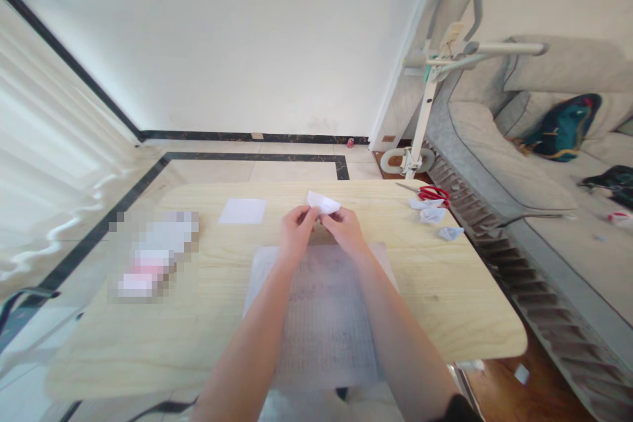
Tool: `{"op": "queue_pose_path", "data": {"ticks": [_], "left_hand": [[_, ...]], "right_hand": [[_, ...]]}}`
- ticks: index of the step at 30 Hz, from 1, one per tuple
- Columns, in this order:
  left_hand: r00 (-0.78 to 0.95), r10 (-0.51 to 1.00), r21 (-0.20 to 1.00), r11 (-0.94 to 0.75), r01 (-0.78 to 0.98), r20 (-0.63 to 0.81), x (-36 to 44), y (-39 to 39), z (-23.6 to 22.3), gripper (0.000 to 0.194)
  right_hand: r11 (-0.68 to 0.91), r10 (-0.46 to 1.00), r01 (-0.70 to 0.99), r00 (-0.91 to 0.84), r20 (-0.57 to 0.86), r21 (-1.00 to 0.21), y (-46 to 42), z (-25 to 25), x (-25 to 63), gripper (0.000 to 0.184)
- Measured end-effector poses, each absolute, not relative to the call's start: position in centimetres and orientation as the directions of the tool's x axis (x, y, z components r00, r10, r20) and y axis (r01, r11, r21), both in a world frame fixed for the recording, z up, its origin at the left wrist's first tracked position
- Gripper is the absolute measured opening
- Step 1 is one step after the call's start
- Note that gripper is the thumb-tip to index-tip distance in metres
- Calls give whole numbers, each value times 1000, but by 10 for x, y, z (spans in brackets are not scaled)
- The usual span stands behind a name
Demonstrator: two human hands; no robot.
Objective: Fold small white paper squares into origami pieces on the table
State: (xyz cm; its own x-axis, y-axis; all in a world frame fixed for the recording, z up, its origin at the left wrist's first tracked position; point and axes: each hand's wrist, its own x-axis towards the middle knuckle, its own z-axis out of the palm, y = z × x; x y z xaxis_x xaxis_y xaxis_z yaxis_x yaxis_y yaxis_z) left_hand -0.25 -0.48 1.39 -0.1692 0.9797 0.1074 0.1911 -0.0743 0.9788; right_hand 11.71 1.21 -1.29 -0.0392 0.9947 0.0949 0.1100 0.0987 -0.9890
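Observation:
A folded piece of white paper [322,202] is pinched between both hands, raised over the far middle of the table. My left hand [297,231] grips its left side with thumb and fingers closed. On its lower right, my right hand [343,229] holds the same paper, fingers bent around it. The paper's lower part is hidden behind the fingers. Beneath my forearms lies a greyish translucent mat or sheet [326,316] with faint marks. A flat white sheet [242,211] rests to the left of my hands.
Red-handled scissors [434,195] lie at the table's [445,303] far right, near several folded white paper pieces [432,215]. A blurred-out pinkish and white item [148,264] sits on the left. Beyond the right edge stand a grey sofa [544,178] and white exercise equipment [425,112].

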Motion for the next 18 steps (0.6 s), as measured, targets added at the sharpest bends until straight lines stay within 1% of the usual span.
{"op": "queue_pose_path", "data": {"ticks": [5,10,14,18], "left_hand": [[-166,975,966,-108,236,150,-4,-5,9,24],[-159,961,930,-164,330,226,-4,-3,1,23],[-141,961,912,-169,374,236,-5,-3,0,24],[-144,961,904,-165,395,238,-5,-3,0,27]], "right_hand": [[92,996,174,-22,89,-980,12,-11,117,17],[151,987,273,15,161,-950,11,-15,117,19],[172,978,359,48,203,-917,10,-17,116,20],[200,971,385,45,235,-901,9,-16,116,19]]}}
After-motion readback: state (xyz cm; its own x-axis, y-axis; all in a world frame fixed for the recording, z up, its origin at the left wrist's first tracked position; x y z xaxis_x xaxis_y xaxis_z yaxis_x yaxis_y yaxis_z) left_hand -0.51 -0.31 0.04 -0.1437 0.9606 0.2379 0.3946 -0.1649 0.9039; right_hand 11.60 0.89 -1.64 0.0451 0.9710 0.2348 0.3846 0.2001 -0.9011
